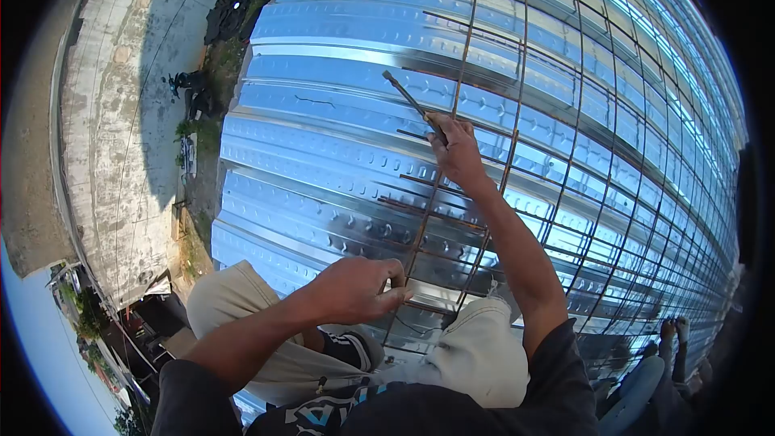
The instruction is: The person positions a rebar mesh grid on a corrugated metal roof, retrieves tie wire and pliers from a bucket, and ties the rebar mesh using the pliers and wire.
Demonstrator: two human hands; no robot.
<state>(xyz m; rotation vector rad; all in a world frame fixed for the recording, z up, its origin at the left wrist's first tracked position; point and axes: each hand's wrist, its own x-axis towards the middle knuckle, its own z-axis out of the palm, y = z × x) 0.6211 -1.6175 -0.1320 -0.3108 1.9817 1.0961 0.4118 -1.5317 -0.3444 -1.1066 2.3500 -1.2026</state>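
Note:
My right hand (458,149) is closed round the handle of a slim dark metal tool that looks like pincers (405,95). Its blunt head points up and left, above the ribbed metal decking (307,137). Under that hand runs a grid of rusty rebar (510,163), with bar ends jutting left. My left hand (359,287) is curled, thumb and forefinger close together, over a bar near my knees; whatever lies between the fingers is too small to make out. A thin piece of wire (315,102) lies on the decking at the left.
The decking ends at an open edge (230,125) on the left, with a drop to a concrete road (113,137) and a parked motorcycle (192,89). Another person's leg (638,391) and arm (667,347) show at lower right. Rebar continues far right.

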